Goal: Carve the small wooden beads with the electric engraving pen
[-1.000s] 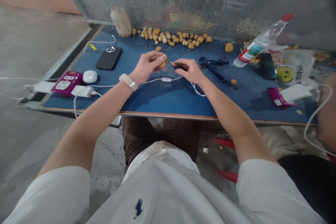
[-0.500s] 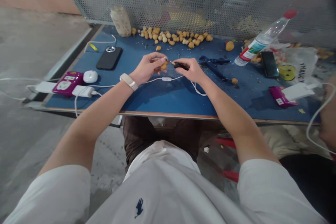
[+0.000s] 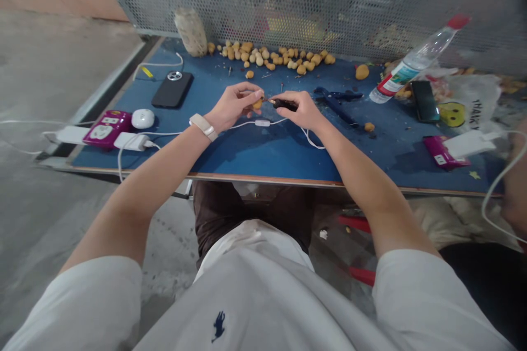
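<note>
My left hand (image 3: 235,105) pinches a small yellow nut-like piece (image 3: 257,103) over the middle of the blue table (image 3: 255,151). My right hand (image 3: 300,109) is closed round a small black-handled tool (image 3: 281,103) whose thin tip points at that piece. The two hands almost meet. A white cable (image 3: 263,124) with an inline switch lies on the table just under them. A row of several similar yellow pieces (image 3: 272,56) lies at the back by the mesh screen.
On the left lie a black phone (image 3: 172,89), a white earbud case (image 3: 143,118) and a magenta power strip (image 3: 105,128). Blue pliers (image 3: 335,100), a plastic bottle (image 3: 414,60), another phone (image 3: 424,101) and a plastic bag (image 3: 473,101) sit on the right. Another person's arm (image 3: 514,192) shows at the right edge.
Both hands have stayed together at the same spot. The left fingers have shifted slightly on the yellow piece, and the view has drifted a little.
</note>
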### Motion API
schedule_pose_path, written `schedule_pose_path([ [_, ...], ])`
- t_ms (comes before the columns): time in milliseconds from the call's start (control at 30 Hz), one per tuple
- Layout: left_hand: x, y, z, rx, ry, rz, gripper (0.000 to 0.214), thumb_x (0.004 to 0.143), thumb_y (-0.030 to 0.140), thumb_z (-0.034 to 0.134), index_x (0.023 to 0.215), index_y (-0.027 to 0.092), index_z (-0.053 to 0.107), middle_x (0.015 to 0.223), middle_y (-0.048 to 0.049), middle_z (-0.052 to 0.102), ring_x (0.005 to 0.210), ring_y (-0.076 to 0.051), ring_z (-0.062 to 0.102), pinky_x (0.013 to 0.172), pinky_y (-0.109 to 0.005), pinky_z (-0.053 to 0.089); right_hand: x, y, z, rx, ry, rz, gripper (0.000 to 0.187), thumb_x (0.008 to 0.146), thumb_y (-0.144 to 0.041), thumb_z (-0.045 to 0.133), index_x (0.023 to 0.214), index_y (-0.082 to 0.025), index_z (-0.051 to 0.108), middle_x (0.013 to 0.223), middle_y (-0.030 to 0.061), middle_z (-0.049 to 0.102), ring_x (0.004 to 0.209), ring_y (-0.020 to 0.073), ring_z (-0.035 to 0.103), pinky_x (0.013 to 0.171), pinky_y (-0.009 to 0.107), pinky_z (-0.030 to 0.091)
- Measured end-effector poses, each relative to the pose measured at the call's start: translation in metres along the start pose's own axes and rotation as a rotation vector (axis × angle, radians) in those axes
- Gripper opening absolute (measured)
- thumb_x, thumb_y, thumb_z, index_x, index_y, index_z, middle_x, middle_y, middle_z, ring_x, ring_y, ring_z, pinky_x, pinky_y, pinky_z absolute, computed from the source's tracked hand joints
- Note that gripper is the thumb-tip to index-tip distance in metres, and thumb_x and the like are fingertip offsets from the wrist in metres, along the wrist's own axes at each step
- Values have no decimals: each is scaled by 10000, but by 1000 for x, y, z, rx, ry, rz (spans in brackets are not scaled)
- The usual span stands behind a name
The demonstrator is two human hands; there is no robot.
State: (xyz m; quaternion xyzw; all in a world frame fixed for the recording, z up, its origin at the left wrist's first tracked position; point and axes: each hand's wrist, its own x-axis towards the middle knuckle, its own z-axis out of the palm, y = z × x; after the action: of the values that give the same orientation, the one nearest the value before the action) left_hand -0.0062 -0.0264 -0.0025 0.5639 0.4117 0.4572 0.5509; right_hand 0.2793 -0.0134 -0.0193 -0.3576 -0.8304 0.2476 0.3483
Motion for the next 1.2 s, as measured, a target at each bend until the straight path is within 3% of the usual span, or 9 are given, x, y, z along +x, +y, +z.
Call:
schedule_pose_path([
  [433,-2,2,3,-10,3,-13,249,1163,321,1023,1122,204,807,1014,-39,943,719,-121,874,644,-204,596,0,0,3,18,-26,12,807,1090,-1006,774,1454,-323,1002,1414,181,965,1301,454,896,1216,687,729],
  [867,-3,3,3,-71,-16,-12,185,1221,272,945,1126,192,808,919,-15,896,725,-135,896,657,-208,617,0,1,3,-6,5,26,721,1135,-942,771,1450,-333,992,1405,164,962,1257,427,900,1166,644,747],
  [1200,-1,-1,4,4,24,7,246,1169,333,1021,1163,197,816,931,-13,899,745,-144,900,763,-236,673,1,5,2,-27,13,34,678,1141,-900,798,1457,-332,987,1337,156,960,1202,418,892,1113,632,745],
])
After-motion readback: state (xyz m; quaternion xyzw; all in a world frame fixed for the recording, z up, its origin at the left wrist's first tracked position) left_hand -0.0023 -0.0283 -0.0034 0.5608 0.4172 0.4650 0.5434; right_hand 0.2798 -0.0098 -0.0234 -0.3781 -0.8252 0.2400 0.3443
